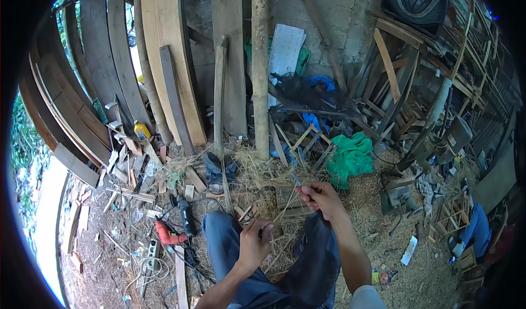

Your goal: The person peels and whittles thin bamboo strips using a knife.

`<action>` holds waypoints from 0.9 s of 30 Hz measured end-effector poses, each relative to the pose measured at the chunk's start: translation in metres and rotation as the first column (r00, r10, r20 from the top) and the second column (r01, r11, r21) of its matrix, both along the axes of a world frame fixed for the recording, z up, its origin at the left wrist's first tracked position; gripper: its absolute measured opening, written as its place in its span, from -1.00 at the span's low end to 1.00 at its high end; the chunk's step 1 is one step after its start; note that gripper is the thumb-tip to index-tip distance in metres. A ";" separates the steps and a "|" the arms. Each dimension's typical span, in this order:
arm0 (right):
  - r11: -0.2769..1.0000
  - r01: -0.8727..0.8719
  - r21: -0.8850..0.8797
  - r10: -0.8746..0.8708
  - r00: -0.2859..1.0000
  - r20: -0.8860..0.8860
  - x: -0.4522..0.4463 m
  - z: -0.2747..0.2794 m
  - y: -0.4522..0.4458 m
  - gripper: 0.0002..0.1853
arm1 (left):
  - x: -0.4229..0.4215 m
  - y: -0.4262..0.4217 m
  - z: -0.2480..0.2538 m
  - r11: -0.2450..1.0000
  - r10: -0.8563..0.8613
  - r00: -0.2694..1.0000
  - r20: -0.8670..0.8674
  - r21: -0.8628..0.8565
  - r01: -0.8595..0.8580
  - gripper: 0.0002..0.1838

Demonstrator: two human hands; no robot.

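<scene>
My left hand [256, 245] is closed in a pinch over my knee, on one end of a thin pale strip [282, 212] that looks like split bamboo. The strip slants up toward my right hand [322, 201], whose fingers are closed on a small knife [295, 178]. Its grey blade points up and away from me; the handle is mostly hidden in my fingers. Whether the strip touches the knife is too small to tell. A wooden block [288, 196] lies on the ground just beyond my hands.
Left of my legs lie a red power drill [167, 233], a dark angle grinder [187, 217] and a power strip [153, 251] with loose cords. Planks [162, 62] and a bamboo post [259, 68] stand ahead. A green plastic bag [350, 154] sits right; wood scraps and shavings litter the ground.
</scene>
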State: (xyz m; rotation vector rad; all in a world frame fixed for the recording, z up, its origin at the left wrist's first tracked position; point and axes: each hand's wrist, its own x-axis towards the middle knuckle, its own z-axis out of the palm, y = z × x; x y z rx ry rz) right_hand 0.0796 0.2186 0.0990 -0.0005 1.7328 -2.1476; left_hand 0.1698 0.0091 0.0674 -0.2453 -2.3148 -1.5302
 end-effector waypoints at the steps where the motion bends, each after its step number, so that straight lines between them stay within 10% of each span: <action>1: 1.000 0.003 -0.020 -0.003 1.000 -0.006 0.002 0.001 -0.004 -0.80 | -0.002 0.001 0.001 1.000 0.018 1.000 0.010 0.003 -0.018 -0.95; 5: 0.985 -0.165 0.060 0.167 0.985 -0.035 0.025 -0.018 -0.032 -0.75 | -0.008 0.004 0.002 0.999 0.033 0.999 -0.011 -0.025 -0.033 -0.95; 17: 0.954 0.297 -0.036 -0.299 0.944 -0.139 -0.028 -0.029 0.054 -0.68 | 0.006 -0.017 -0.001 0.998 0.037 0.997 0.070 0.039 -0.040 -0.95; 27: 0.996 -0.014 0.085 0.028 0.987 -0.157 0.035 -0.010 -0.029 -0.69 | -0.016 -0.009 -0.007 0.998 -0.010 0.995 0.096 0.063 0.004 -0.94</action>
